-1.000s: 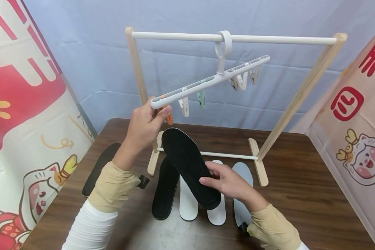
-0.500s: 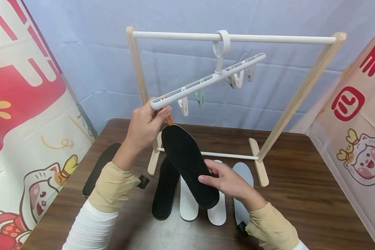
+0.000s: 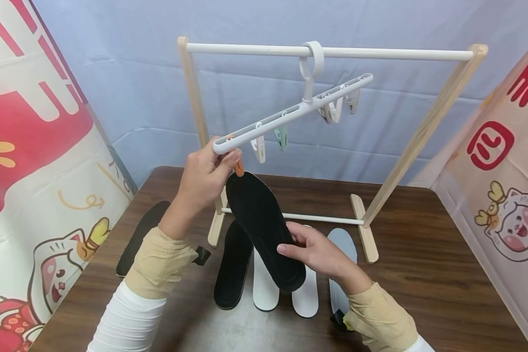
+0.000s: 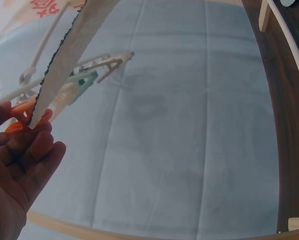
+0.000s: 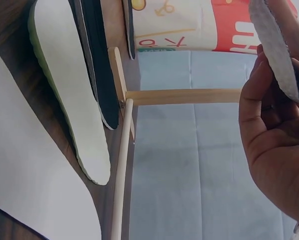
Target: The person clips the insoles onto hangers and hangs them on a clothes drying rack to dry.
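Over the table (image 3: 422, 274), the left hand (image 3: 204, 176) pinches the orange clip (image 3: 239, 168) on the tilted hanger (image 3: 290, 115) while the right hand (image 3: 319, 252) grips the black insole (image 3: 259, 220), toe raised to it. From the left wrist, the insole's edge sits between the clip's prongs (image 4: 24, 115), which the fingers (image 4: 32, 145) squeeze apart. From the right wrist, fingers (image 5: 262, 115) curl around the insole (image 5: 274, 50), steadying it.
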The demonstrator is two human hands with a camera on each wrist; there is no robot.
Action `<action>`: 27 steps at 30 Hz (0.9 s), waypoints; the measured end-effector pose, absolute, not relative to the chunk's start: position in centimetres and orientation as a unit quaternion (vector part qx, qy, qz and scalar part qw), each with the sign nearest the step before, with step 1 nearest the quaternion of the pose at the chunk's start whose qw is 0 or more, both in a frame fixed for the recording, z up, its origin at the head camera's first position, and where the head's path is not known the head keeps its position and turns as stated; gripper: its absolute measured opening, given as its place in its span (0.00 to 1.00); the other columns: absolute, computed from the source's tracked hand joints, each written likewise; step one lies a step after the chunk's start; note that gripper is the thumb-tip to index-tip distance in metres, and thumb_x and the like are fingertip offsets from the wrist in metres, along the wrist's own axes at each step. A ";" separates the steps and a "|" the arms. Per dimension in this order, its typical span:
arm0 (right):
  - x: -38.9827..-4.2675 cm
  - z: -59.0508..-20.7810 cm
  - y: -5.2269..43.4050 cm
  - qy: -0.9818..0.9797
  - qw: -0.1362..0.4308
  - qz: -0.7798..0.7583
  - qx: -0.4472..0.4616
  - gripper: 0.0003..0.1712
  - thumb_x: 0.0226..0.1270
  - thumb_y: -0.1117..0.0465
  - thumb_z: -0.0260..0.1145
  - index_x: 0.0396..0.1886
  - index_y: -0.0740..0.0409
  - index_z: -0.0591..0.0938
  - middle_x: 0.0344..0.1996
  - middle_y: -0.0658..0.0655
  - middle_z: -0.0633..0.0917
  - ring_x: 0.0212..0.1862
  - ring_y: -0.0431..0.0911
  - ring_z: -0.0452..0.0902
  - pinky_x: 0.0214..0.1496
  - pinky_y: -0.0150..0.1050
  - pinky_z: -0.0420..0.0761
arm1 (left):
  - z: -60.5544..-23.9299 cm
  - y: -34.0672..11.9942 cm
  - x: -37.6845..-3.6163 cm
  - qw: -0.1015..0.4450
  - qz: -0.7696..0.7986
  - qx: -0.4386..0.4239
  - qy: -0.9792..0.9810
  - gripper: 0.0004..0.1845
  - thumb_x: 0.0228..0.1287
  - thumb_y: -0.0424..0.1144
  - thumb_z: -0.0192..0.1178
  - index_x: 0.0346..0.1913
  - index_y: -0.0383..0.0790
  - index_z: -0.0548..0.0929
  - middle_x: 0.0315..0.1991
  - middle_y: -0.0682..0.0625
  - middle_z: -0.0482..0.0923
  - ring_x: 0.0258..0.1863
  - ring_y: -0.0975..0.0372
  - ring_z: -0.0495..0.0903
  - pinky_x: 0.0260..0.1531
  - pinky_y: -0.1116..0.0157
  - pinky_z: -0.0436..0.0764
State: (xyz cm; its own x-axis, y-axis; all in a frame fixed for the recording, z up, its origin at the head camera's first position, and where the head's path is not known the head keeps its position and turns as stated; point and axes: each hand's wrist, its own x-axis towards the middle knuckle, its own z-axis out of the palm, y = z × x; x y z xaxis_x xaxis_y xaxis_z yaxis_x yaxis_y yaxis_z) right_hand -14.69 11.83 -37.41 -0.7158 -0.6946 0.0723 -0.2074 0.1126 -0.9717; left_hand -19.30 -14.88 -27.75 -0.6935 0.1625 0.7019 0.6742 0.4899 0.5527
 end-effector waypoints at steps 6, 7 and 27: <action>-14.5 -37.3 11.6 0.716 0.201 -0.589 -0.316 0.18 0.76 0.63 0.62 0.61 0.66 0.76 0.43 0.64 0.88 0.44 0.45 0.87 0.48 0.40 0.84 | -27.8 -14.8 -19.3 0.291 -0.435 -0.262 -0.811 0.09 0.74 0.38 0.60 0.47 0.34 0.78 0.24 0.52 0.84 0.21 0.63 0.70 0.25 0.68 0.65; -14.5 -37.3 11.5 0.716 0.201 -0.589 -0.316 0.18 0.76 0.62 0.62 0.61 0.66 0.76 0.43 0.64 0.88 0.44 0.45 0.87 0.48 0.40 0.84 | -27.8 -14.8 -19.3 0.292 -0.434 -0.262 -0.811 0.09 0.74 0.38 0.60 0.46 0.34 0.78 0.24 0.52 0.83 0.21 0.63 0.71 0.26 0.69 0.66; -14.3 -36.8 10.8 0.714 0.201 -0.596 -0.306 0.20 0.76 0.62 0.62 0.62 0.64 0.75 0.45 0.63 0.88 0.47 0.45 0.86 0.51 0.40 0.83 | -27.6 -14.8 -19.2 0.298 -0.429 -0.261 -0.812 0.08 0.74 0.37 0.60 0.45 0.34 0.79 0.23 0.52 0.82 0.22 0.63 0.70 0.26 0.69 0.67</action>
State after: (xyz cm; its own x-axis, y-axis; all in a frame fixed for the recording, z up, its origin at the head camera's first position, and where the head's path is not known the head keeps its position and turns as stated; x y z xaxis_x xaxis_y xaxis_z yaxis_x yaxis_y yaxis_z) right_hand -14.27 10.80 -36.84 -0.7316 -0.6772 0.0780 -0.1974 0.1009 -0.9751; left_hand -19.16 -14.82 -27.60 -0.6863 0.1677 0.7078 0.6791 0.4964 0.5408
